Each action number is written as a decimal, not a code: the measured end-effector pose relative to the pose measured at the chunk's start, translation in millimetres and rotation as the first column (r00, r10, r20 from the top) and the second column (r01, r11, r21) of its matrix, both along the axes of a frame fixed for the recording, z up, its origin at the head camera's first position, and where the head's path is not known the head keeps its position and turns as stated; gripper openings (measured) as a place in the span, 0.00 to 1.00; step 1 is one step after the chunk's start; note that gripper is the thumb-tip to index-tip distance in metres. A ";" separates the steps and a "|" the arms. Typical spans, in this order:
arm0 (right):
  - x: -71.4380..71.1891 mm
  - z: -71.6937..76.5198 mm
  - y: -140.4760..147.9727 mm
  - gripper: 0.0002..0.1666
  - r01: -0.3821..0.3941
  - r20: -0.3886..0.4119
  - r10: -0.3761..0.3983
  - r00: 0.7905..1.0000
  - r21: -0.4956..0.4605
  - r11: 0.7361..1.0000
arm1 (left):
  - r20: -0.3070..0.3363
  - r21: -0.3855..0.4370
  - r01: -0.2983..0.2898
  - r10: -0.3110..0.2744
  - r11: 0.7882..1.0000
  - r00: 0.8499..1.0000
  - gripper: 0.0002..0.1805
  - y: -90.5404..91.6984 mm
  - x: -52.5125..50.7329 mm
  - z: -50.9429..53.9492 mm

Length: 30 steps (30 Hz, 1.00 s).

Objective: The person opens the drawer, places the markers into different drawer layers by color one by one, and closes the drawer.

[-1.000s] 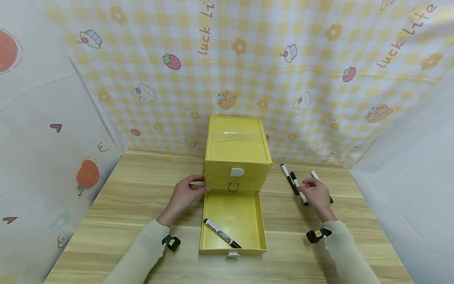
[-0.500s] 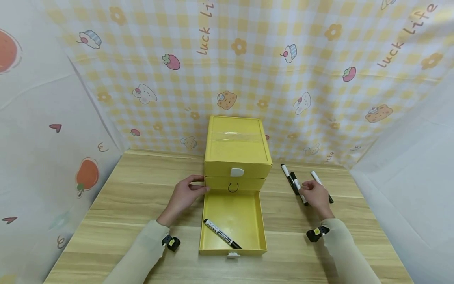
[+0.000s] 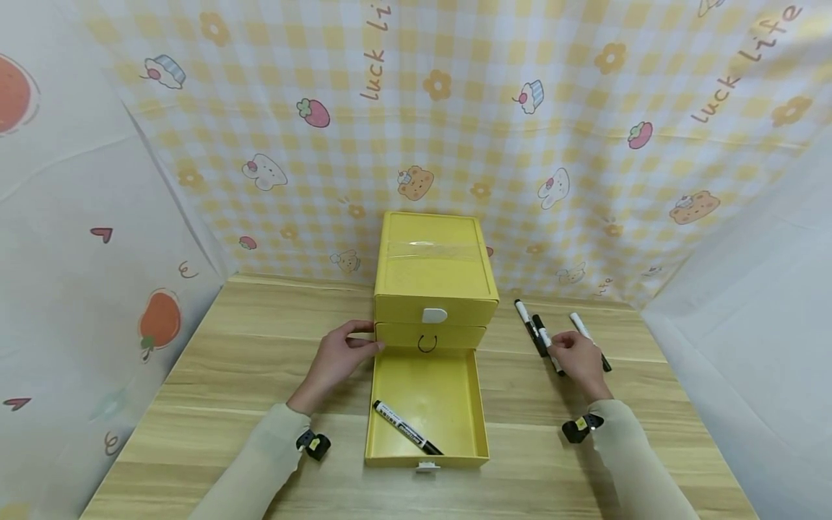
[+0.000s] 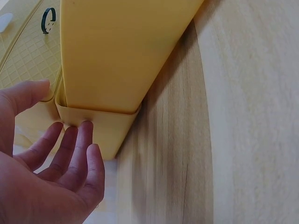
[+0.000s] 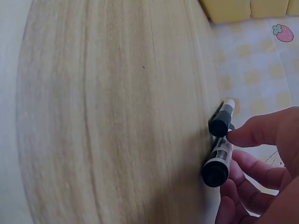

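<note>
A yellow drawer cabinet (image 3: 435, 260) stands at the back middle, its bottom drawer (image 3: 429, 383) pulled out. In that drawer a black-and-white marker (image 3: 406, 427) lies slantwise. My left hand (image 3: 341, 357) touches the cabinet's left front corner. In the left wrist view the thumb rests at its front and the loosely bent fingertips meet its side. My right hand (image 3: 580, 361) pinches a marker (image 5: 223, 161) lying on the table, thumb and fingers at either side; the fingers partly cover it in the head view. A second marker (image 3: 529, 325) lies close along its left.
To the right of the right hand lies another white-capped marker (image 3: 581, 326), partly behind the hand. The wooden table (image 3: 273, 310) ends at a checked cloth (image 3: 312, 195) behind the cabinet. White cloths hang on both sides.
My right hand has shifted slightly left and come down onto the marker, then stays there. The left hand and drawer have not moved.
</note>
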State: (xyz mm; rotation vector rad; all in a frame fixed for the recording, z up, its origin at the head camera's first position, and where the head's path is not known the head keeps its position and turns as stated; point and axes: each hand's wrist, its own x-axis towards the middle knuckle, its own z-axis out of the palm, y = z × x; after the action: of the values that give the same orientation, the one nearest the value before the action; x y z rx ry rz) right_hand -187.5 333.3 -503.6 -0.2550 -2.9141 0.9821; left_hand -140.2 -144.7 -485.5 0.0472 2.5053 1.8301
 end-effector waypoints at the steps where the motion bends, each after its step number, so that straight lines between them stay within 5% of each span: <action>1: -0.2 -0.3 0.0 0.18 -0.004 -0.002 0.004 1.000 0.003 1.000 | 0.000 0.001 0.000 0.000 1.000 1.000 0.26 -0.1 0.0 0.0; 30: 3.0 0.8 0.5 0.17 0.034 -0.009 -0.034 0.999 0.020 0.999 | 0.012 0.001 0.006 -0.006 1.000 1.000 0.27 -0.6 0.2 0.8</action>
State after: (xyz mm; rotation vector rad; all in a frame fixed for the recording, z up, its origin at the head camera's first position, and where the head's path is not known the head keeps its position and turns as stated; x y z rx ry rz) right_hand -184.5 333.8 -502.8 -0.2974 -2.9006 0.9464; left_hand -140.0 -145.3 -484.8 0.0438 2.4940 1.8239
